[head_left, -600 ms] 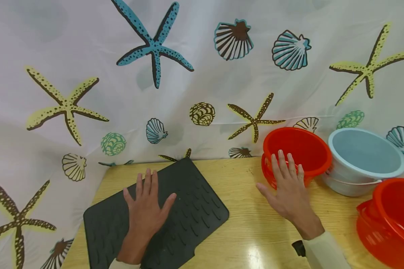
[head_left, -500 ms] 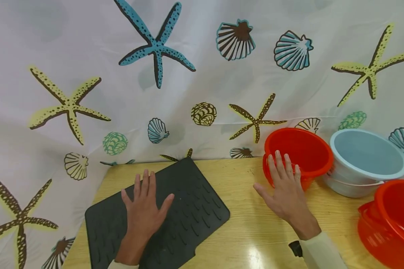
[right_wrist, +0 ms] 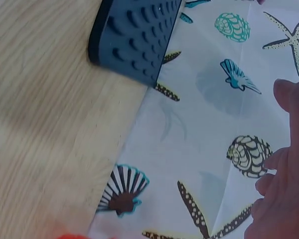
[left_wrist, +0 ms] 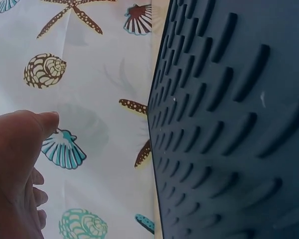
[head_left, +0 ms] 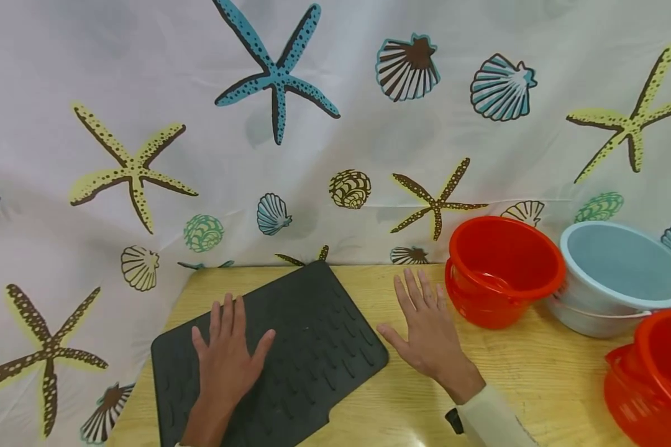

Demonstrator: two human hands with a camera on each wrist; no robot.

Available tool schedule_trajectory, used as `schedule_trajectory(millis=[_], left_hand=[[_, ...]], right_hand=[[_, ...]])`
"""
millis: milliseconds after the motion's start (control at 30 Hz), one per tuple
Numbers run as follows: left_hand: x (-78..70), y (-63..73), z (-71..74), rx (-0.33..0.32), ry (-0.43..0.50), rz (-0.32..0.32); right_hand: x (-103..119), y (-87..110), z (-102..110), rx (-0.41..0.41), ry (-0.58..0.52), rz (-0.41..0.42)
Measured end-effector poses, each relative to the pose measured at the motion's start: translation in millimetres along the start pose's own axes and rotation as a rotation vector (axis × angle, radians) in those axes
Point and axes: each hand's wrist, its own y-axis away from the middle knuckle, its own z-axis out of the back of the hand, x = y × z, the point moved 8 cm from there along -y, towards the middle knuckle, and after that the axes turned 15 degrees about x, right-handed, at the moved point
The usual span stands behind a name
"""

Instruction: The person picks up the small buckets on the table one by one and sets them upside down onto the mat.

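My left hand (head_left: 226,363) hovers over a dark ridged rubber mat (head_left: 313,329), fingers straight and thumb spread, holding nothing. The mat lies at an angle on the wooden table, its raised ridges plain in the left wrist view. Between the mat and the red bucket (head_left: 494,310), my right hand (head_left: 427,335) is held above the table with its fingers extended, apart from both. In the wrist views, part of the left hand (left_wrist: 12,154) and part of the right hand (right_wrist: 284,179) show at the edges, grasping nothing.
A pale blue bucket (head_left: 587,320) stands beside the red one, and another red bucket (head_left: 637,391) is at the right edge. Behind the wooden table (head_left: 391,410) hangs a white cloth (head_left: 346,136) printed with starfish and shells.
My right hand has moved left, from in front of the red bucket to beside it. My left hand has shifted slightly left over the mat. The head view has turned a little left.
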Motion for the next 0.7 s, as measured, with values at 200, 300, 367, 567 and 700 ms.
schedule_trajectory(millis=[200,300,367,567,700], left_hand=[[21.8,3.9,-5.1,0.018,0.02,0.035],[37.3,6.5,-4.2,0.03,0.017,0.073],[46.4,7.7,-4.0,0.041,0.014,0.094],[71.6,10.1,-8.7,0.099,0.029,0.144],[89.2,11.5,-15.7,0.144,0.045,0.183]], right_hand=[[21.7,-12.5,-13.1,0.011,-0.015,0.041],[34.9,-19.0,-21.5,0.035,-0.013,0.064],[42.5,-21.8,-27.9,0.054,-0.006,0.079],[62.1,-25.8,-46.3,0.087,-0.007,0.134],[76.1,-28.8,-57.2,0.106,-0.001,0.174]])
